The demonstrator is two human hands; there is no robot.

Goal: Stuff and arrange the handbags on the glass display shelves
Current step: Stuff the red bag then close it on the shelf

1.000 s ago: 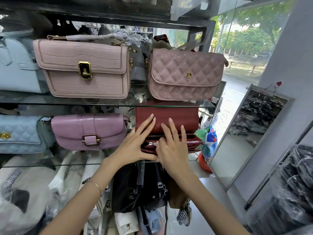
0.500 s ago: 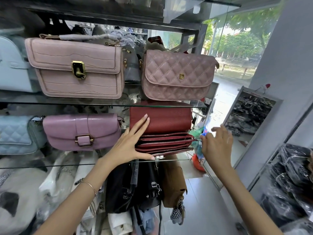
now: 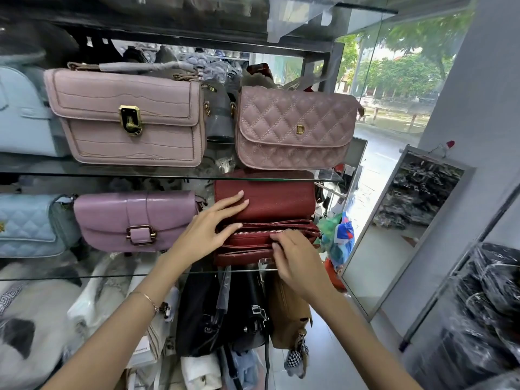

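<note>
Six handbags across two glass shelves, three per shelf. On the upper glass shelf [image 3: 112, 175], left to right: a plain pale blue bag [image 3: 19, 116] cut by the frame's left edge, a pink croc-embossed bag [image 3: 126, 116] with one gold clasp, and a quilted pink bag [image 3: 292, 128] bearing a single gold letter "D" [image 3: 300, 129], the one legible mark.

On the middle glass shelf [image 3: 84, 275], left to right: a quilted pale blue bag [image 3: 25, 226], a mauve bag [image 3: 135, 220] with one buckled strap, and the red handbag [image 3: 275, 198] at centre frame, directly below the quilted pink one. Long axis of the red handbag left to right, parallel to the shelf's front edge; zipped top turned toward the camera, zip line running the same way.

Left hand [image 3: 208, 232] laid flat on the red handbag's left part, fingers straight and aimed upper right, thumb beside the zip; one thin bracelet [image 3: 146, 298] on the wrist. Right hand [image 3: 298, 257] with fingers curled onto the zipped edge near its middle, gripping there; impossible to tell whether on the pull itself.

At lower centre, black bags [image 3: 225, 313] and one tan bag [image 3: 289, 319].
</note>
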